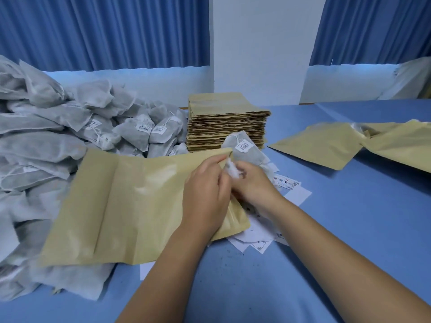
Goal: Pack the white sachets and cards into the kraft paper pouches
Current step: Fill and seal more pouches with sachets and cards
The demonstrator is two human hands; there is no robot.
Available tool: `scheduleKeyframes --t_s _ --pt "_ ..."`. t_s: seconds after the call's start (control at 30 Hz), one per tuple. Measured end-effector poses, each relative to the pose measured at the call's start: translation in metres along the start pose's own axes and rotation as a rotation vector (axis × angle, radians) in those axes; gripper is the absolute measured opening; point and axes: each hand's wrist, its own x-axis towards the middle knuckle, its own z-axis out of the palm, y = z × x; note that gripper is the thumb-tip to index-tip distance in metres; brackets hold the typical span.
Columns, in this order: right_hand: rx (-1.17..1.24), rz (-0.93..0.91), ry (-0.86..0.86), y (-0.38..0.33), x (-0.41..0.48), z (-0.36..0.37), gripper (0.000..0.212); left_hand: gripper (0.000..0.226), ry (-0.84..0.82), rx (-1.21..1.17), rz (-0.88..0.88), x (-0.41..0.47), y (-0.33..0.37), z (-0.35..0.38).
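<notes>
- Two hands in view, both yours, meeting at the right end of one large kraft pouch (140,201). It lies flat before you, partly over the sachet heap, partly on the blue table (349,241).
- Your left hand (205,197) rests on that pouch with its fingers curled, pinching the edge near the upper right corner.
- Your right hand (255,183) has its fingers curled round a small white wad (232,170), held against your left fingertips at the pouch edge. The wad is blurred, so you cannot tell what it is.
- One lone sachet (247,148), white with a barcode label, lies apart from the heap. It is just behind your hands, against the foot of the pouch stack.
- One sachet heap (58,127) fills the left side. There are too many to count, and several show labels and strings.
- One pouch stack (226,120) of empty kraft pouches stands at centre. The layers are too thin to count.
- Two loose pouches lie on the table at right: the inner pouch (321,145) and the outer pouch (401,148), meeting at one edge.
- Several cards (296,197) lie overlapped under your right wrist and the near corner of the large pouch. Most show white; one printed card (286,184) faces up. The full count is hidden.
- Two blue curtains (93,31) hang behind, with one white pillar (263,43) between them.
</notes>
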Motion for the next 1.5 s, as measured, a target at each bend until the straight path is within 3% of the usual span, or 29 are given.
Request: scheduleKeyframes --t_s 0.07,0.2,0.27,0.37,0.4,0.47,0.63,0.7,0.8,0.97,1.13,1.23,1.5 --pt "-0.185 -0.088 0.003 0.002 0.002 0.007 0.042 0.023 0.001 -0.003 0.035 0.0 0.006 0.003" --pt "-0.304 -0.089 -0.135 -0.008 0.005 0.015 0.046 0.023 0.023 -0.038 0.041 0.001 0.007 0.002" --pt "-0.21 -0.018 -0.25 -0.01 0.002 0.016 0.04 0.022 0.023 -0.034 0.073 0.0 0.008 0.0" --pt "0.142 0.09 -0.444 -0.01 -0.004 0.011 0.032 0.026 0.011 -0.064 0.078 0.002 0.004 0.0" --pt "0.141 0.111 -0.456 -0.01 -0.004 0.006 0.032 0.029 -0.003 -0.068 0.054 0.004 0.001 0.0" --pt "-0.022 0.073 -0.328 -0.008 -0.001 -0.002 0.026 0.037 -0.047 -0.041 0.01 0.006 -0.005 0.0" --pt "-0.543 -0.232 0.347 0.003 0.015 -0.027 0.023 0.042 -0.07 -0.033 -0.047 0.005 -0.01 0.0" --pt "-0.746 -0.238 0.391 0.011 0.023 -0.034 0.034 0.041 -0.047 -0.043 -0.052 0.006 -0.01 -0.001" --pt "-0.93 -0.12 0.326 0.024 0.03 -0.032 0.043 0.043 0.011 -0.044 -0.057 0.006 -0.01 -0.003" --pt "-0.638 -0.144 0.374 0.023 0.029 -0.036 0.051 0.042 0.017 -0.005 -0.11 0.009 -0.016 -0.005" --pt "-0.302 -0.269 0.307 0.004 0.018 -0.055 0.029 0.039 0.025 0.001 -0.136 0.01 -0.021 -0.003" --pt "-0.185 -0.245 0.31 -0.006 0.013 -0.064 0.029 0.04 0.031 -0.001 -0.118 0.009 -0.021 -0.005" --pt "-0.232 -0.157 0.062 -0.008 0.002 -0.02 0.031 0.031 0.046 -0.02 -0.035 0.005 -0.011 -0.007"
